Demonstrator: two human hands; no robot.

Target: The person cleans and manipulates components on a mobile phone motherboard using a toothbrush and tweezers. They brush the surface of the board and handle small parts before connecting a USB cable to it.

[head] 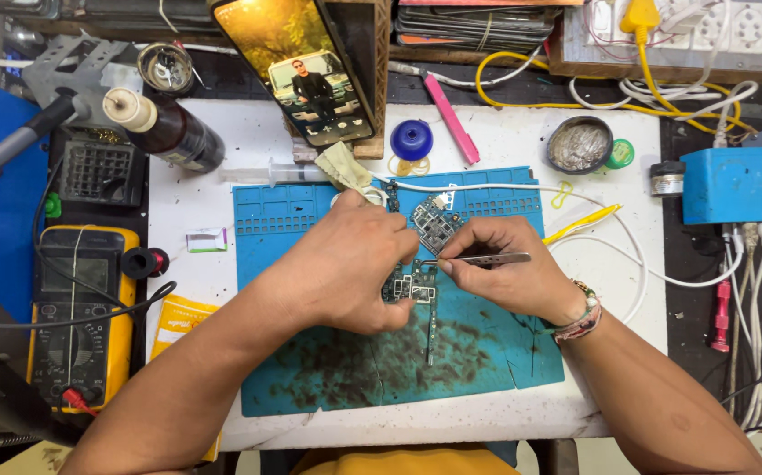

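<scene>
A small dark phone circuit board (425,255) lies on a blue repair mat (486,352) in the middle of the white bench. My left hand (346,268) rests on the board's left side and pins it to the mat. My right hand (508,268) pinches metal tweezers (486,259), their tips pointing left at the board's middle. Part of the board is hidden under my left fingers. The mat's lower half is smeared with dark residue.
A propped phone (306,70) stands at the back. A dark bottle (170,132), yellow multimeter (77,308) and black holder sit left. A blue cap (411,141), pink tool (451,119), round tin (579,145), blue box (731,185) and cables lie right.
</scene>
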